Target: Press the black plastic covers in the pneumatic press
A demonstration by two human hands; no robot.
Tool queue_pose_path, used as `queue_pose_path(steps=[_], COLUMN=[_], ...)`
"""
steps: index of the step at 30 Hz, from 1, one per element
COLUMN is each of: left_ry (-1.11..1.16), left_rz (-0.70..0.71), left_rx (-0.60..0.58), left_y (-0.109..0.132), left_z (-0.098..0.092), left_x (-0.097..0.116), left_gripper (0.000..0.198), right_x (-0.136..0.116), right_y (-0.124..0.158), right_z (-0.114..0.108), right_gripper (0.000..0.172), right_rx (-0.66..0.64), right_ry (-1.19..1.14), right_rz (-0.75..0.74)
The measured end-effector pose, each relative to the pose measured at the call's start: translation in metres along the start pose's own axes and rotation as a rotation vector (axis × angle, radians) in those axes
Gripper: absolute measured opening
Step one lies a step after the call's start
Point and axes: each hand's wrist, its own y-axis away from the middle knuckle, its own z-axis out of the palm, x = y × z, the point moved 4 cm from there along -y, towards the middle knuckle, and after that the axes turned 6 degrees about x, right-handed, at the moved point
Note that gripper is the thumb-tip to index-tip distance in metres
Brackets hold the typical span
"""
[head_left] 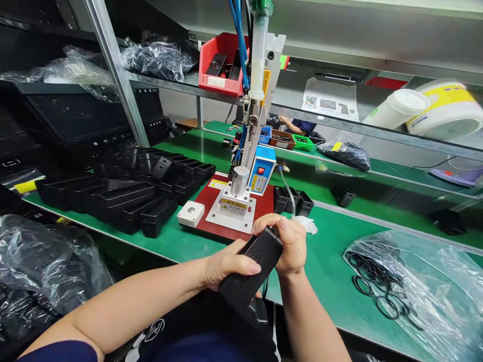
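Both my hands hold one black plastic housing [251,269] in front of my body, tilted with its upper end to the right. My left hand [236,264] wraps round its middle, thumb lying on top. At the upper end, my right hand [289,244] is closed round the corner, fingers bent over the edge; whether it also pinches some small part there is hidden. A darker black piece [258,310] hangs below the housing's lower end. Just beyond my hands stands a bench press [239,183] on a dark red base [211,231].
Many similar black housings [128,196] are piled at the left on the green bench [320,266]. A plastic bag with black rubber rings [392,306] lies at the right. A white block [190,213] sits beside the press. A shelf carries a red bin [222,85]. Another person's arm [290,124] shows behind.
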Motion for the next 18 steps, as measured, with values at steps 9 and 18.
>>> queue_pose_path(steps=[9,18], left_ry=[0.123,0.264], left_rz=[0.105,0.217], left_rx=[0.261,0.413], left_y=[-0.013,-0.034], left_z=[0.0,0.004], left_x=[-0.007,0.0], left_gripper=[0.049,0.046], right_x=[0.01,0.02], right_y=[0.013,0.09], right_z=[-0.023,-0.012], right_gripper=[0.041,0.063], right_rx=[0.266,0.144], right_ry=[0.233,0.743], right_rz=[0.024,-0.322])
